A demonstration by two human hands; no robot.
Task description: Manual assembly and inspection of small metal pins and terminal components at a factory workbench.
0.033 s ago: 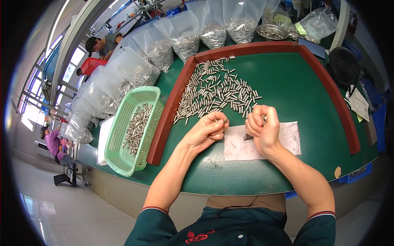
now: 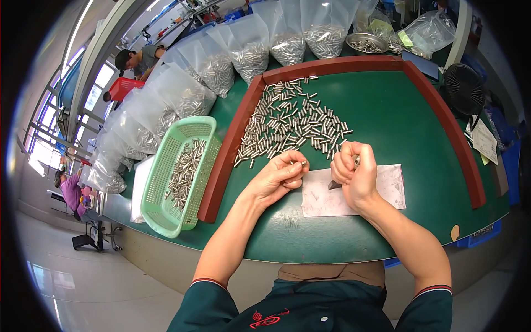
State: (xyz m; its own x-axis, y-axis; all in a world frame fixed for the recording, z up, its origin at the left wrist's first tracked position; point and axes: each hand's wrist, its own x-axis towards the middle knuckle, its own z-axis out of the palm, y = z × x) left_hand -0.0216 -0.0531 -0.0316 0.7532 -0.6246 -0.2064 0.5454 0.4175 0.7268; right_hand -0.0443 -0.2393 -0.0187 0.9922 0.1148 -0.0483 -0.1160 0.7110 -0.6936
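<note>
My left hand (image 2: 281, 176) is closed, with a small metal pin (image 2: 303, 163) pinched between thumb and fingertips. Its fingers are just left of a pale pinkish cloth (image 2: 381, 191) lying flat on the green table. Over that cloth, my right hand (image 2: 357, 174) makes a fist around a hand tool whose dark, pointed blade (image 2: 334, 185) sticks out below the fingers toward the left. A metal end of the tool shows at the top of the fist; most of the handle is hidden. Beyond both hands spreads a loose heap of short metal pins (image 2: 293, 124).
A red-brown rail (image 2: 332, 65) borders the work area at the left, back and right. Left of it stands a green plastic basket (image 2: 160, 207) holding more pins. Clear bags of pins (image 2: 249, 52) line the back, near a metal bowl (image 2: 381, 45) and a black fan (image 2: 464, 88).
</note>
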